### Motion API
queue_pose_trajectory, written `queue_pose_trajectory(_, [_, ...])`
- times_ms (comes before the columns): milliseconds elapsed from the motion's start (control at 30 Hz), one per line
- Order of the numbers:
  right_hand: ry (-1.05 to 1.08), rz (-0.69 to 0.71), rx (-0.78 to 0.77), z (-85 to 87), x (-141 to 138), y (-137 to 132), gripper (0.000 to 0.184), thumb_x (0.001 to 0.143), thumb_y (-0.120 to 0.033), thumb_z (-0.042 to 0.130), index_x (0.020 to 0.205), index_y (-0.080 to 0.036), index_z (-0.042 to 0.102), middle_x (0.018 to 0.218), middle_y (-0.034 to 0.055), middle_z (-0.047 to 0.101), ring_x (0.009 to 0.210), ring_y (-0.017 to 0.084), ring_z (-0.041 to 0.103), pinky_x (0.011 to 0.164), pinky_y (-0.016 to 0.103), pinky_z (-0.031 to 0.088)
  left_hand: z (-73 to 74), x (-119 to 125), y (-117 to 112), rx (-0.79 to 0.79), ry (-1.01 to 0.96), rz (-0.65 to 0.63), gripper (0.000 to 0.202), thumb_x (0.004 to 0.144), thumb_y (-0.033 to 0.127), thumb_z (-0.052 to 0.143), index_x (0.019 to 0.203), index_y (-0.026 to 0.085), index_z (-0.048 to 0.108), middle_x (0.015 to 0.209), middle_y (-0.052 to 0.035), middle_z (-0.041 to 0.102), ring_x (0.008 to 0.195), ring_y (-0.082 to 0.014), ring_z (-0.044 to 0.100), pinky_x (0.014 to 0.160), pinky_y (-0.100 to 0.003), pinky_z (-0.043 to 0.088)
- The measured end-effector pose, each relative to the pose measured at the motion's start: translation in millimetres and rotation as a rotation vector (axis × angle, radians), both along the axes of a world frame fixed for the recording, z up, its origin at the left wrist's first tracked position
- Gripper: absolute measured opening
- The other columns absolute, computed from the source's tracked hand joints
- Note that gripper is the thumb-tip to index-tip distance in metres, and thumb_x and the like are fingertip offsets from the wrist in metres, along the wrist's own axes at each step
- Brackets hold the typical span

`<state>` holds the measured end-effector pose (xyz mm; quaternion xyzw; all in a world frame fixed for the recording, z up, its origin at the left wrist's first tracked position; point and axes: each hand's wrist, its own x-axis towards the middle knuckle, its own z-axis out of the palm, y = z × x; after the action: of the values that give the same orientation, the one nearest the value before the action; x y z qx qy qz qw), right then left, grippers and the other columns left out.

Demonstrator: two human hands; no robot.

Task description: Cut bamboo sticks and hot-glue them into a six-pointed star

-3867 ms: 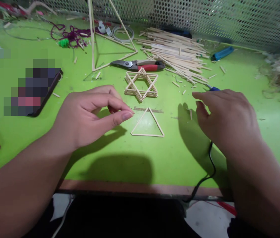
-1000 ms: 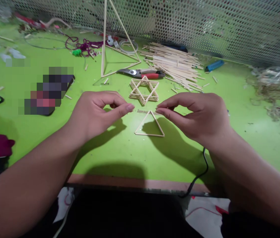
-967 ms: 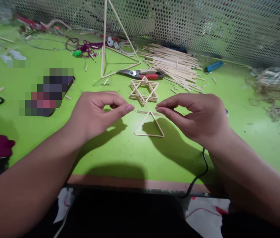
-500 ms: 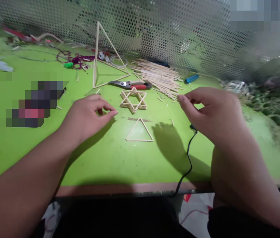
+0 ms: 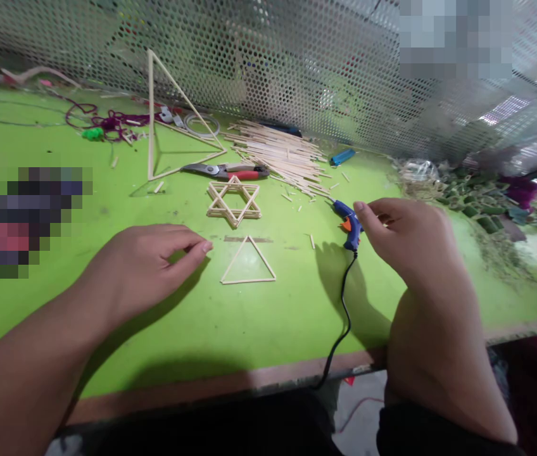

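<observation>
My left hand (image 5: 142, 269) rests low on the green table with relaxed, slightly curled fingers and holds nothing I can see. Its fingertips are just left of a flat triangle of wooden sticks (image 5: 248, 280). Above that triangle lies a star (image 5: 233, 221) built from crossed sticks. My right hand (image 5: 408, 244) is beside a blue glue gun (image 5: 350, 225) with an orange part, and its index fingertip is at the gun's top. I cannot tell whether the hand grips the gun. A black cable (image 5: 344, 304) runs from the gun over the table edge.
A heap of loose wooden sticks (image 5: 275, 155) lies behind the star, beside red-handled snips (image 5: 223, 170) and a tall stick triangle (image 5: 151, 114). Purple yarn (image 5: 111, 120), a blue lighter (image 5: 342, 157) and a perforated metal screen (image 5: 268, 63) stand farther back. Short stick offcuts lie about.
The view has swung, shifting the table leftward in the picture. My right hand has moved away from the star to the glue gun. My left hand has dropped lower and opened slightly.
</observation>
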<state>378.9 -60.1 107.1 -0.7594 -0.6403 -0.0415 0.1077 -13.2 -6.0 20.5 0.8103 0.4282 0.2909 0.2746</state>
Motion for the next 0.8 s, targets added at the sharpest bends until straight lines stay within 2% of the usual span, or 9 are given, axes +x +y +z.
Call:
queue_pose_trajectory(67, [0.012, 0.004, -0.011, 0.4, 1, -1, 0.052, 0.108, -0.06, 0.061, 0.07, -0.026, 0.07, 0.058, 0.0051, 0.062, 0.053, 0.021, 0.049, 0.059, 0.038, 0.03, -1.5, 1, -1, 0.016, 0.085, -0.014, 0.022, 0.1, 0.055, 0.073, 0.1, 0.038, 0.087, 0.107, 0.0034, 0.09, 0.098, -0.0308, 0.084, 0.084, -0.048, 0.061])
queue_pose_trajectory(167, [0.017, -0.034, -0.029, 2.0, 2, -4, 0.048, 0.107, -0.057, 0.062, 0.072, -0.026, 0.073, 0.058, 0.0052, 0.063, 0.053, 0.022, 0.05, 0.058, 0.038, 0.032, -1.3, 4, -4, -0.014, 0.119, -0.005, 0.029, 0.102, 0.059, 0.068, 0.104, 0.039, 0.09, 0.112, 0.0038, 0.091, 0.107, -0.0323, 0.086, 0.099, -0.054, 0.065])
queue_pose_trajectory(267, [0.004, -0.051, -0.063, 2.5, 3, -5, 0.046, 0.107, -0.056, 0.063, 0.075, -0.026, 0.075, 0.06, 0.0062, 0.066, 0.055, 0.023, 0.054, 0.057, 0.038, 0.034, 3.1, 7, -7, -0.102, 0.04, 0.025, 0.026, 0.097, 0.059, 0.076, 0.093, 0.039, 0.091, 0.105, 0.004, 0.091, 0.097, -0.0306, 0.087, 0.096, -0.053, 0.068])
queue_pose_trajectory(367, [-0.021, -0.031, -0.09, 0.4, 2, -6, 0.048, 0.107, -0.058, 0.061, 0.074, -0.026, 0.074, 0.059, 0.0051, 0.065, 0.053, 0.023, 0.053, 0.056, 0.037, 0.033, 10.1, 10, -9, -0.166, -0.044, 0.065, 0.024, 0.089, 0.058, 0.086, 0.078, 0.037, 0.087, 0.097, 0.0018, 0.09, 0.085, -0.0264, 0.084, 0.084, -0.044, 0.067])
queue_pose_trajectory(467, [-0.012, 0.023, -0.082, -5.3, -3, -6, 0.047, 0.107, -0.057, 0.063, 0.073, -0.026, 0.074, 0.055, 0.0037, 0.063, 0.05, 0.022, 0.053, 0.054, 0.036, 0.031, 16.5, 13, -11, -0.247, -0.072, 0.077, 0.028, 0.086, 0.055, 0.092, 0.071, 0.033, 0.085, 0.094, -0.0007, 0.089, 0.081, -0.0245, 0.083, 0.083, -0.039, 0.065])
queue_pose_trajectory(567, [0.073, 0.181, -0.029, -12.7, -17, -9, 0.044, 0.108, -0.053, 0.066, 0.073, -0.026, 0.073, 0.056, 0.0024, 0.064, 0.05, 0.021, 0.056, 0.054, 0.035, 0.033, 20.2, 14, -12, -0.361, -0.156, -0.008, 0.018, 0.087, 0.046, 0.093, 0.076, 0.032, 0.09, 0.096, -0.0024, 0.09, 0.085, -0.0243, 0.085, 0.088, -0.037, 0.067])
queue_pose_trajectory(667, [0.256, 0.458, 0.007, -17.3, -43, -12, 0.035, 0.11, -0.042, 0.068, 0.081, -0.025, 0.075, 0.072, 0.0022, 0.076, 0.059, 0.018, 0.066, 0.059, 0.034, 0.042, 20.3, 14, -13, -0.461, -0.237, -0.171, 0.009, 0.092, 0.04, 0.09, 0.09, 0.032, 0.094, 0.101, -0.0035, 0.091, 0.092, -0.0242, 0.088, 0.09, -0.034, 0.069])
queue_pose_trajectory(800, [0.485, 0.793, -0.018, -17.0, -81, -16, 0.017, 0.113, -0.027, 0.067, 0.102, -0.023, 0.08, 0.094, 0.0036, 0.083, 0.083, 0.019, 0.076, 0.076, 0.033, 0.053, 15.9, 13, -17, -0.52, -0.245, -0.273, 0.019, 0.101, 0.044, 0.082, 0.109, 0.032, 0.094, 0.111, -0.0049, 0.091, 0.102, -0.025, 0.089, 0.093, -0.033, 0.07])
